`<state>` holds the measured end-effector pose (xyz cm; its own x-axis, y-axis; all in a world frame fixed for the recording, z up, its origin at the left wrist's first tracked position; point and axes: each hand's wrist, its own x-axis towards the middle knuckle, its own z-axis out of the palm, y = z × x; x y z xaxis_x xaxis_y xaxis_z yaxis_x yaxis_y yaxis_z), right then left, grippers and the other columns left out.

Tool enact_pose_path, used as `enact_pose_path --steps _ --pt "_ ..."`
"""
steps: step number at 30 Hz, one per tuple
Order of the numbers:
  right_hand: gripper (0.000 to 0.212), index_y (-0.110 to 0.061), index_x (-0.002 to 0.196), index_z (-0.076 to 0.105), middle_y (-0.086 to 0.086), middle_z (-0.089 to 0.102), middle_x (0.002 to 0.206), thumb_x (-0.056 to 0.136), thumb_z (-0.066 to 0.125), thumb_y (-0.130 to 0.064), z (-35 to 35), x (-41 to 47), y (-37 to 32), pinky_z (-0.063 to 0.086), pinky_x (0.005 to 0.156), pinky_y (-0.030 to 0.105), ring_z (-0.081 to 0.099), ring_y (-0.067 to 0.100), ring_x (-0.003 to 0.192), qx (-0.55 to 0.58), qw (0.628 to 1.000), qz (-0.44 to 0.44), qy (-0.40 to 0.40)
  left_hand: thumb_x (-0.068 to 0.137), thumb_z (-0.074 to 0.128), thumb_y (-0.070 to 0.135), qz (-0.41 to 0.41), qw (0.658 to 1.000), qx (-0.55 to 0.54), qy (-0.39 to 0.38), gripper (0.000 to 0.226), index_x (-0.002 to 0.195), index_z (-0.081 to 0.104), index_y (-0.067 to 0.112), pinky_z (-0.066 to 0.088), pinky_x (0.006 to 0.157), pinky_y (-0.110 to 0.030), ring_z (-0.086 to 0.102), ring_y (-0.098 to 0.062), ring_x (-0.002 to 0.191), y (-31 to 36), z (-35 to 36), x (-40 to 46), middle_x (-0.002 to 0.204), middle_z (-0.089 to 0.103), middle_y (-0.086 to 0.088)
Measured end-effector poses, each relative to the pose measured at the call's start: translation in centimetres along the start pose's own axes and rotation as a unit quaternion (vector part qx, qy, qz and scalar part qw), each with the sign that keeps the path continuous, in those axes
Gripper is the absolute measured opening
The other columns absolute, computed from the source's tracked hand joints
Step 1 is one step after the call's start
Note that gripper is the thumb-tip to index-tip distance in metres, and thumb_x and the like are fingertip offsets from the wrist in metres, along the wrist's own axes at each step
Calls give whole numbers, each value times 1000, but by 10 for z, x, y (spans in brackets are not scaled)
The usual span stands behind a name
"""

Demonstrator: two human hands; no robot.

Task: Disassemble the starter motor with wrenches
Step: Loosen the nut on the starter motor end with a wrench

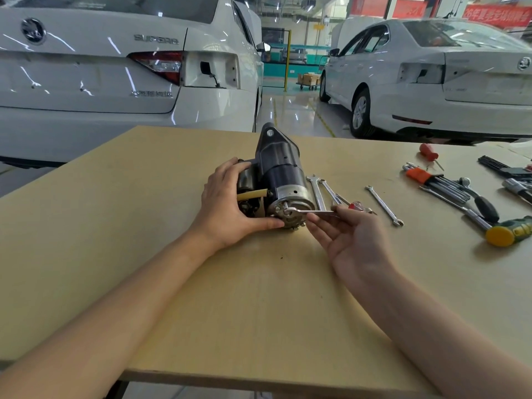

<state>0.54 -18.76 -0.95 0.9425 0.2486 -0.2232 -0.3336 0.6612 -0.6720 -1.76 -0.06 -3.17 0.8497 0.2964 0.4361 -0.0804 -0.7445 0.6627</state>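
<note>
A black starter motor [283, 168] with a silver end cap lies on its side on the wooden table [144, 226], end cap facing me. My left hand [227, 205] grips its left side, thumb pressed under the end cap. A small silver wrench [305, 211] sits with its jaw on a bolt at the end cap and points right. My right hand [348, 237], palm up with fingers nearly straight, supports the wrench's handle on its fingertips.
Right of the motor lie two spare wrenches [319, 194], a further wrench [384, 205], a hex key set [437, 181] with an orange holder, a red-handled screwdriver [429, 152], a ratchet [483, 207] and a yellow-headed mallet [506, 233]. Two white cars [115, 67] stand beyond the table.
</note>
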Motion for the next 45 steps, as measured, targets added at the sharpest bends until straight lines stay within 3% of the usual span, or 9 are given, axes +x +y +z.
enact_pose_path --steps 11,14,19,24,27,31,33,37,45 --pt "16 -8 84 53 12 61 70 99 47 -7 5 -4 -2 54 56 26 66 23 60 -217 952 -209 -63 37 68 74 8 1000 -9 -9 121 144 36 28 23 118 -45 22 -15 142 -2 2 2 153 27 3" --pt "12 -15 87 58 4 65 74 97 53 -15 29 -10 -3 48 59 28 62 20 65 -469 779 -399 -121 37 73 78 15 1000 -3 -6 124 143 36 26 23 118 -45 22 -15 142 -3 4 2 153 26 2" --pt "16 -11 108 61 3 58 101 94 54 -13 52 -12 21 43 75 28 53 20 94 -733 347 -526 -257 52 60 60 35 998 10 -45 98 142 28 36 15 120 -36 20 -24 145 -19 -3 7 157 20 -8" --pt "17 -13 100 59 4 58 96 91 48 -3 39 -17 24 47 74 33 50 22 90 -743 222 -523 -354 80 63 17 16 996 70 -48 81 152 26 21 12 116 -37 14 -23 146 -35 -5 17 160 14 -5" --pt "14 -6 98 68 8 62 83 90 58 -3 26 -16 20 48 66 34 57 25 76 -645 338 -584 -358 74 63 40 22 997 61 -41 87 152 26 25 14 117 -36 15 -21 146 -33 -3 14 160 16 -4" --pt "12 -14 88 59 3 63 75 97 51 -14 10 -16 13 41 55 22 53 12 58 -385 786 -437 -208 38 72 79 12 998 38 -56 135 152 23 26 18 120 -46 13 -18 147 -27 -6 10 159 17 -3" --pt "20 -10 82 51 6 59 67 100 44 -9 3 -10 6 35 43 21 43 13 46 -239 926 -273 -106 42 79 67 12 998 28 -54 130 152 22 26 19 120 -48 13 -17 146 -27 -5 10 158 17 -3" --pt "27 -9 67 44 7 47 56 92 37 -2 -1 -1 -1 34 39 20 40 17 39 -45 998 -38 -1 48 88 53 18 998 30 -50 126 152 22 25 20 119 -50 14 -19 146 -27 -4 11 158 18 -4" --pt "29 -6 71 49 6 53 47 99 41 -8 1 1 1 45 39 19 53 17 39 -10 1000 -9 -15 38 71 70 15 999 14 -47 132 152 22 26 20 119 -49 16 -19 146 -25 -4 10 157 20 -3"
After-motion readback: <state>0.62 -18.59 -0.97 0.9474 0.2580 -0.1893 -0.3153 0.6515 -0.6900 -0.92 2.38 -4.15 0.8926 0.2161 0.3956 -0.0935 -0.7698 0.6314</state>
